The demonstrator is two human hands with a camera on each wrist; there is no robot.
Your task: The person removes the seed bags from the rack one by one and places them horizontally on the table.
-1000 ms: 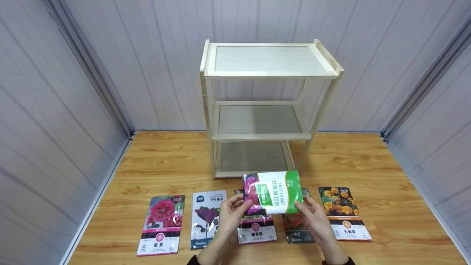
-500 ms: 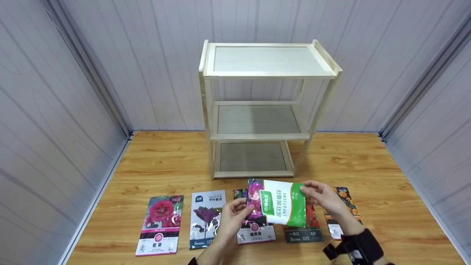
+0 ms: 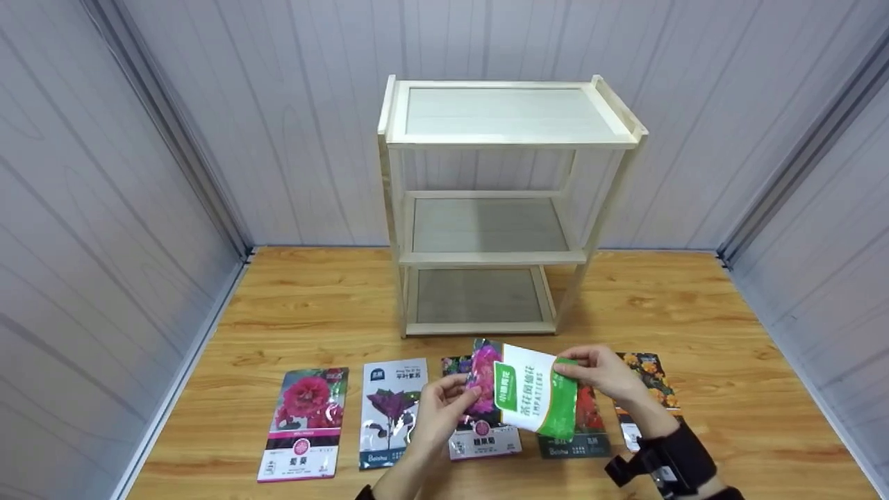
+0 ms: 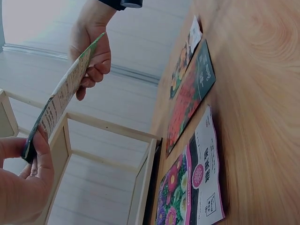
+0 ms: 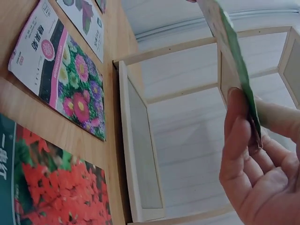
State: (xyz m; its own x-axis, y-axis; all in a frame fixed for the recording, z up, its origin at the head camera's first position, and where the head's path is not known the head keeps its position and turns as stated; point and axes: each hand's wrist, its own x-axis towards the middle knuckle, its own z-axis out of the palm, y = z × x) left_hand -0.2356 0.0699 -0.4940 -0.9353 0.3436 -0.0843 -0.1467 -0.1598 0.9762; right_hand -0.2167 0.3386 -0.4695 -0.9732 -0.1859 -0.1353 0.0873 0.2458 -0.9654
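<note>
Between both hands a seed packet [image 3: 531, 389] marked IMPATIENS, with a pink flower and a green end, is held sideways above the table. My left hand [image 3: 442, 411] pinches its flower end between thumb and fingers. At the upper corner of the green end, my right hand [image 3: 603, 375] pinches it the same way. In the left wrist view the packet [image 4: 63, 93] appears nearly edge-on, well off the table. Below it lie a packet with mixed daisy-like flowers [image 4: 173, 187] and a red-flowered packet [image 5: 61, 187], both partly covered in the head view.
A pale wooden three-tier shelf [image 3: 493, 258] stands behind the packets. Flat on the wooden table [image 3: 312, 298] lie a pink hollyhock packet [image 3: 303, 423], a purple-leaf packet [image 3: 391, 413] and an orange marigold packet [image 3: 649, 389]. White panel walls [image 3: 333, 125] enclose the table's sides and back.
My right hand has shifted from the packet's lower right corner to its upper right one. The packet has come slightly lower and tilted, its green end dipping.
</note>
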